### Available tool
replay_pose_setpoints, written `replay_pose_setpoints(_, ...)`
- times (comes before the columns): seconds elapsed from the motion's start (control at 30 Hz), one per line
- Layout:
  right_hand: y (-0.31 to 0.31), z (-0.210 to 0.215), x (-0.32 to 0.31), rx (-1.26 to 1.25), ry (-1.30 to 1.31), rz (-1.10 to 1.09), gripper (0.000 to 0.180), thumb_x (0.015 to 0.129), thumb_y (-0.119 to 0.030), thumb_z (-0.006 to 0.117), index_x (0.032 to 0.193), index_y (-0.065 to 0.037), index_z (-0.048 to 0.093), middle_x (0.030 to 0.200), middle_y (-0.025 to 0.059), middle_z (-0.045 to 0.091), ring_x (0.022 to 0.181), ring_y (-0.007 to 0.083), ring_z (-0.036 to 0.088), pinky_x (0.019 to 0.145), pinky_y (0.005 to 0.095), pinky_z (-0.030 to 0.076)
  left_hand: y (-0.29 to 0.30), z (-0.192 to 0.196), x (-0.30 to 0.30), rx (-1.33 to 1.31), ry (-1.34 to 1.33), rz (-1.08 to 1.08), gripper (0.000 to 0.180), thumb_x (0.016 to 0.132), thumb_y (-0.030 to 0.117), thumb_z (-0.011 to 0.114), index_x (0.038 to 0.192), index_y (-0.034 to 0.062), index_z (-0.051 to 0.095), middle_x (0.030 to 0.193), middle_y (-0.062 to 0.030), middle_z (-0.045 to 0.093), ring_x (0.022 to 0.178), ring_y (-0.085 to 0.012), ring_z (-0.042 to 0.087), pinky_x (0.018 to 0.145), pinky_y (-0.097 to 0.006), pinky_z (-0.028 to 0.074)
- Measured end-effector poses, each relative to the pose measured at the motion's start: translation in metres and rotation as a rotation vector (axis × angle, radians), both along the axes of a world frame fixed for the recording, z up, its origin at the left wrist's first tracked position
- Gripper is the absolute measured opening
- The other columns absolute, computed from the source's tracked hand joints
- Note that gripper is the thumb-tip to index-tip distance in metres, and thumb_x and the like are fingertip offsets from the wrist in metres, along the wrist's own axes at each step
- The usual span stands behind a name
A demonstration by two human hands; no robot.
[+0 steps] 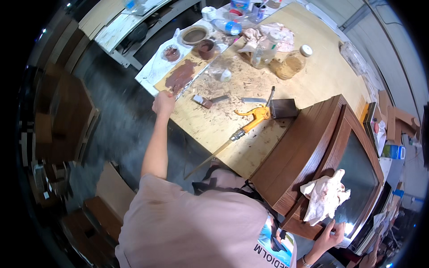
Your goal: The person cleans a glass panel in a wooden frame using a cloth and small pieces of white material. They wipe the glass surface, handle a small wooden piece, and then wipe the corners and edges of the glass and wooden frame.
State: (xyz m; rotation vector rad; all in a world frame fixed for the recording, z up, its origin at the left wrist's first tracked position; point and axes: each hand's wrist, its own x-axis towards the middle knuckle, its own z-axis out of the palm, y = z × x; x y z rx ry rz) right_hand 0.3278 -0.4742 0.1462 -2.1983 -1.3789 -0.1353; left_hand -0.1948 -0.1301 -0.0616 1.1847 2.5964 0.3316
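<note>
My left hand (164,102) reaches out to the near corner of a pale board (163,73) smeared with brown putty (181,76). Its fingers are closed around a small tool, mostly hidden, that touches the board's edge. A brown wooden door with a dark glass panel (308,143) lies tilted over the worktable's (321,76) right corner. My right hand (330,234) grips its lower edge. A crumpled white rag (326,196) rests on the frame just above that hand.
On the stained table lie an orange air blow gun (257,115) with a hose, a dark block (283,108), a scraper (208,101), two plastic bottles (290,64) and cups of brown paste (206,48). Wood offcuts (58,120) stand on the floor at the left.
</note>
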Motion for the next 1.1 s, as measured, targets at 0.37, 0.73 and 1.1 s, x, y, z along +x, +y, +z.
replay_pose_setpoints(0.37, 0.018, 0.011, -0.009, 0.07, -0.037, 0.005, 0.033, 0.08, 0.006, 0.066, 0.065, -0.002, 0.037, 0.065, 0.01, 0.035, 0.062, 0.0262, 0.037, 0.056, 0.0385, 0.028, 0.024, 0.116, 0.159, 0.627, -1.265, -0.58, 0.003, 0.101, 0.009, 0.055, 0.101, 0.0055, 0.054, 0.078, -0.0075, 0.066, 0.061, -0.0098, 0.057, 0.056, -0.023, 0.046)
replay_pose_setpoints(0.73, 0.015, 0.011, -0.008, 0.102, -0.045, -0.017, 0.031, 0.074, 0.003, 0.069, 0.063, -0.005, 0.041, 0.064, 0.0093, 0.037, 0.062, 0.0269, 0.038, 0.054, 0.0394, 0.03, 0.056, 0.171, 0.356, 0.322, -1.274, -1.081, 0.005, 0.096, 0.006, 0.06, 0.093, 0.0028, 0.06, 0.062, -0.0008, 0.061, 0.051, -0.004, 0.047, 0.046, -0.022, 0.035)
replay_pose_setpoints(1.1, 0.015, 0.01, -0.007, 0.102, -0.003, -0.019, 0.032, 0.073, 0.005, 0.069, 0.063, -0.005, 0.04, 0.065, 0.0092, 0.037, 0.061, 0.0269, 0.038, 0.054, 0.039, 0.028, 0.059, 0.169, 0.362, 0.372, -1.184, -1.114, 0.006, 0.095, 0.003, 0.059, 0.089, 0.0021, 0.059, 0.062, 0.0008, 0.058, 0.054, -0.0043, 0.048, 0.051, -0.022, 0.034)
